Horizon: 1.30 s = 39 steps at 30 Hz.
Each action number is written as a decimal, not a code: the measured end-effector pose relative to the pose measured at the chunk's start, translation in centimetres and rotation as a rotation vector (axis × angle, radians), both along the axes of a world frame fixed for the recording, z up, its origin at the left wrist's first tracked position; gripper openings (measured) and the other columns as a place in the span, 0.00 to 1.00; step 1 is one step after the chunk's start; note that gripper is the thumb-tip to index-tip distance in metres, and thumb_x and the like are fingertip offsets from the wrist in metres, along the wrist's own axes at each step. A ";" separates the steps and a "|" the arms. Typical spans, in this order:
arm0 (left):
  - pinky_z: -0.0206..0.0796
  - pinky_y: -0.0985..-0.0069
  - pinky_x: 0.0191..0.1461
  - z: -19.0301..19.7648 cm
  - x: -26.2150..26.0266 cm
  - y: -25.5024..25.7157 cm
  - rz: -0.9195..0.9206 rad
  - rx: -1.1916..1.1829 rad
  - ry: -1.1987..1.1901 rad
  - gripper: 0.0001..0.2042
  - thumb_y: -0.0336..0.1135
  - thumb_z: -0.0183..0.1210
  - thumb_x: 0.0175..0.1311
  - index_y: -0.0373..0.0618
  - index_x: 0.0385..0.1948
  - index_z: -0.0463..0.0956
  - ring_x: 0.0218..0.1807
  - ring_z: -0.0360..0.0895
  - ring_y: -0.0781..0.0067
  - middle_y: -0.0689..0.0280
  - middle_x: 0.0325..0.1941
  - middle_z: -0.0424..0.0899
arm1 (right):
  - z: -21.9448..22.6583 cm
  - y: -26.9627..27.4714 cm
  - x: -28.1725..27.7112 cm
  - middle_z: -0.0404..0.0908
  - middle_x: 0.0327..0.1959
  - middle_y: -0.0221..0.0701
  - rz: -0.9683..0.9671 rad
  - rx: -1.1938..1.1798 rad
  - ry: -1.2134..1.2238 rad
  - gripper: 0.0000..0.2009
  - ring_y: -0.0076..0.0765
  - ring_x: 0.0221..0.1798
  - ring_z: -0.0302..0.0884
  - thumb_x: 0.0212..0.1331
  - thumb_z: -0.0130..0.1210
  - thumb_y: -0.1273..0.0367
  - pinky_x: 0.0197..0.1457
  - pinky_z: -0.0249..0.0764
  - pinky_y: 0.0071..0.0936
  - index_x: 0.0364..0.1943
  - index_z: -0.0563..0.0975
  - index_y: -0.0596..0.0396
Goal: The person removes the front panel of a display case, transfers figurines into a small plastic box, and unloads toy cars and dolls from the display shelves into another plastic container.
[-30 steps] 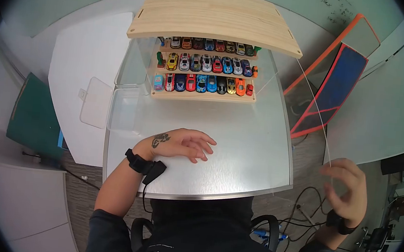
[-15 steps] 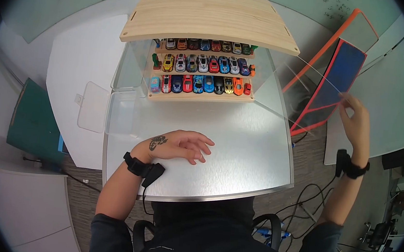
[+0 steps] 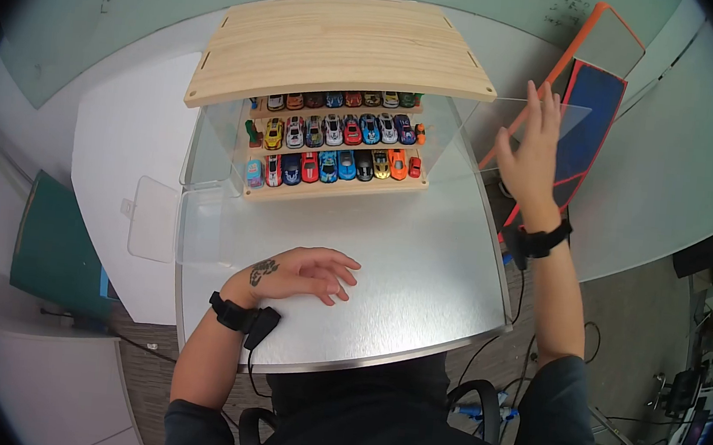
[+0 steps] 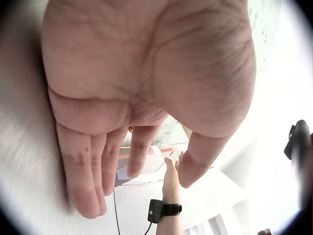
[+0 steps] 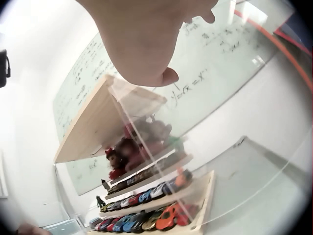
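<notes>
clear acrylic door panel (image 3: 521, 118) stands swung out at the right side of the wooden display case (image 3: 339, 49), with the right hand (image 3: 527, 157) flat against it, fingers straight and slightly spread, pushing rather than gripping. left hand (image 3: 305, 271) rests on the metal table (image 3: 422, 255), fingers relaxed and a little apart, holding nothing. rows of toy cars (image 3: 330, 143) sit on the shelves behind the open front. risk: with only flat palm contact the panel could slip off the hand and swing or slam; a hard push could flex the thin sheet, or jolt the case and roll cars off the shelves.
</notes>
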<state>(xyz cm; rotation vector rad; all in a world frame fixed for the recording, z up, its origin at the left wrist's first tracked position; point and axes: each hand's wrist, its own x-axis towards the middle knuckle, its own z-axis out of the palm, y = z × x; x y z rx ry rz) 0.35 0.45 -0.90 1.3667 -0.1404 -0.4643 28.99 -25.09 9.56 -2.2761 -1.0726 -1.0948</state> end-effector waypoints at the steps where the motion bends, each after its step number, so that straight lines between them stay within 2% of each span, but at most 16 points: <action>1: 0.79 0.66 0.55 -0.1 -0.1 0.0 0.010 -0.026 0.002 0.22 0.30 0.57 0.70 0.38 0.65 0.68 0.54 0.82 0.60 0.54 0.57 0.80 | -0.6 0.7 -0.2 0.48 0.76 0.56 0.024 0.025 0.022 0.39 0.71 0.78 0.41 0.53 0.55 0.73 0.76 0.52 0.58 0.73 0.56 0.56; 9: 0.79 0.66 0.55 0.1 0.1 0.1 0.007 -0.026 0.007 0.22 0.30 0.56 0.70 0.38 0.65 0.68 0.55 0.82 0.59 0.53 0.57 0.80 | -2.4 3.1 0.0 0.47 0.75 0.60 0.109 0.152 0.115 0.38 0.70 0.77 0.46 0.54 0.53 0.75 0.75 0.54 0.57 0.73 0.56 0.55; 12: 0.79 0.66 0.55 0.0 0.1 0.1 0.007 -0.016 0.012 0.22 0.30 0.57 0.70 0.39 0.65 0.68 0.55 0.82 0.60 0.54 0.57 0.80 | -3.1 3.2 -1.0 0.47 0.76 0.55 0.175 0.196 0.187 0.38 0.63 0.77 0.50 0.54 0.52 0.77 0.73 0.60 0.51 0.73 0.56 0.54; 14: 0.79 0.66 0.55 0.1 0.0 0.0 0.017 -0.013 0.017 0.22 0.30 0.57 0.70 0.39 0.65 0.68 0.55 0.82 0.60 0.54 0.57 0.80 | -4.8 3.3 -1.5 0.57 0.73 0.47 0.262 0.372 0.250 0.34 0.52 0.72 0.63 0.54 0.52 0.78 0.66 0.70 0.41 0.70 0.61 0.54; 15: 0.79 0.66 0.55 0.3 0.0 0.0 0.020 -0.023 0.020 0.22 0.30 0.57 0.70 0.39 0.64 0.69 0.54 0.82 0.60 0.54 0.57 0.80 | -6.1 3.3 -1.6 0.57 0.73 0.47 0.275 0.366 0.259 0.34 0.52 0.72 0.63 0.54 0.52 0.78 0.66 0.70 0.41 0.70 0.61 0.54; 17: 0.79 0.66 0.55 0.3 -0.1 -0.1 0.045 -0.036 0.031 0.21 0.31 0.57 0.70 0.39 0.64 0.69 0.54 0.82 0.60 0.54 0.56 0.80 | -8.5 2.9 -2.0 0.76 0.58 0.40 0.395 0.470 0.656 0.22 0.39 0.59 0.79 0.55 0.50 0.80 0.54 0.77 0.29 0.57 0.74 0.58; 18: 0.79 0.66 0.55 0.4 -0.1 0.0 0.040 -0.050 0.030 0.21 0.31 0.57 0.70 0.39 0.64 0.69 0.54 0.82 0.60 0.54 0.56 0.80 | -9.4 2.6 -2.4 0.76 0.58 0.40 0.409 0.465 0.669 0.22 0.39 0.59 0.79 0.55 0.50 0.80 0.54 0.77 0.29 0.57 0.74 0.58; 20: 0.79 0.66 0.54 0.4 -0.1 0.0 0.046 -0.061 0.034 0.21 0.31 0.57 0.70 0.40 0.64 0.70 0.54 0.82 0.61 0.54 0.56 0.80 | -10.3 2.3 -3.6 0.83 0.41 0.34 0.411 0.386 0.797 0.12 0.30 0.42 0.84 0.55 0.49 0.82 0.44 0.77 0.23 0.41 0.81 0.60; 23: 0.80 0.65 0.54 0.2 0.0 0.2 0.060 -0.076 0.039 0.20 0.32 0.56 0.71 0.38 0.63 0.70 0.54 0.82 0.60 0.53 0.55 0.80 | -10.3 2.8 -4.6 0.84 0.32 0.32 0.545 0.358 0.817 0.10 0.28 0.34 0.82 0.56 0.47 0.83 0.40 0.76 0.22 0.33 0.81 0.61; 27: 0.80 0.64 0.53 -0.1 0.1 0.4 0.068 -0.136 0.037 0.20 0.32 0.55 0.71 0.36 0.63 0.70 0.52 0.83 0.59 0.53 0.54 0.81 | -10.2 3.2 -4.0 0.83 0.42 0.36 0.535 0.323 0.778 0.12 0.29 0.40 0.81 0.55 0.46 0.84 0.45 0.76 0.23 0.37 0.80 0.62; 29: 0.80 0.64 0.52 -0.3 0.1 0.5 0.079 -0.156 0.040 0.20 0.32 0.55 0.72 0.36 0.63 0.69 0.52 0.83 0.59 0.53 0.54 0.81 | -10.4 3.3 -2.6 0.76 0.57 0.40 0.460 0.551 0.474 0.16 0.35 0.57 0.76 0.59 0.47 0.79 0.58 0.71 0.28 0.51 0.76 0.59; 30: 0.80 0.64 0.52 -0.4 0.1 0.6 0.084 -0.171 0.045 0.20 0.32 0.54 0.72 0.36 0.63 0.69 0.52 0.83 0.59 0.53 0.53 0.81 | -10.3 3.2 -1.9 0.76 0.57 0.40 0.464 0.550 0.476 0.16 0.35 0.57 0.76 0.59 0.47 0.79 0.58 0.71 0.28 0.51 0.76 0.59; 32: 0.80 0.64 0.52 -0.6 0.1 0.5 0.095 -0.186 0.050 0.20 0.31 0.54 0.72 0.36 0.63 0.69 0.52 0.83 0.59 0.53 0.53 0.81 | -9.5 3.6 -1.0 0.64 0.69 0.36 0.554 0.843 0.912 0.21 0.38 0.73 0.59 0.70 0.45 0.65 0.73 0.58 0.39 0.65 0.64 0.51; 33: 0.81 0.66 0.51 -0.7 0.1 0.4 0.096 -0.198 0.040 0.19 0.33 0.55 0.72 0.37 0.62 0.70 0.51 0.84 0.60 0.54 0.52 0.82 | -9.5 4.2 -0.6 0.62 0.71 0.37 0.510 0.830 1.009 0.25 0.39 0.75 0.57 0.73 0.42 0.54 0.74 0.54 0.41 0.68 0.61 0.49; 36: 0.81 0.66 0.50 -0.6 0.1 0.5 0.093 -0.197 0.033 0.20 0.34 0.55 0.72 0.36 0.62 0.70 0.50 0.84 0.60 0.54 0.51 0.82 | -10.4 4.7 -0.1 0.61 0.72 0.36 0.569 0.874 1.260 0.27 0.39 0.75 0.56 0.74 0.40 0.48 0.74 0.55 0.45 0.69 0.61 0.48; 39: 0.80 0.64 0.51 -0.5 0.1 0.5 0.091 -0.189 0.041 0.20 0.33 0.54 0.72 0.35 0.62 0.69 0.51 0.84 0.58 0.52 0.52 0.81 | -11.1 4.7 -0.2 0.61 0.72 0.36 0.613 0.796 1.269 0.28 0.38 0.75 0.57 0.75 0.38 0.49 0.73 0.57 0.43 0.71 0.60 0.49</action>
